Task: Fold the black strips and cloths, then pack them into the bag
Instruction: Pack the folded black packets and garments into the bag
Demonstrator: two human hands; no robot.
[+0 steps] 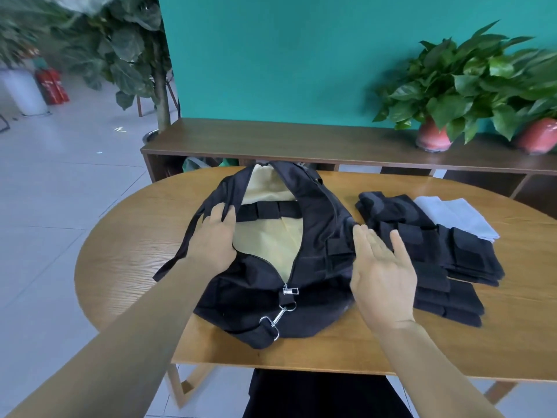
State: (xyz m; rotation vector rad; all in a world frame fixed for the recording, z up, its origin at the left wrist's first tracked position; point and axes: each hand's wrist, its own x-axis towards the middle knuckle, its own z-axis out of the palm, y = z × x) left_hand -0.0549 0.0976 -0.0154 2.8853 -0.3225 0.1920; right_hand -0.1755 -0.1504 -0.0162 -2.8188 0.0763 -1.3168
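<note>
— Where are your fingers?

— My left fingers (224,213) curl over the left edge of the bag's (316,236) opening, gripping the black fabric there. My right hand (382,267) hovers flat, fingers straight and holding nothing, just beside the bag's right side.

— What's in the bag?

— It lies unzipped on the tabletop (135,236), yellow lining (265,236) showing. A black strip (265,210) stretches across the opening. A metal clasp (278,316) lies at its near end.

— And the rest?

— Folded black cloths (446,254) are stacked right of the bag, partly behind my right hand. A pale grey cloth (461,217) lies past them.

— The room?

— A wooden shelf (301,140) stands behind the tabletop against a teal wall (286,55), carrying two potted plants (452,86). A tall leafy tree (129,49) stands at left on a grey tile floor (60,176).
</note>
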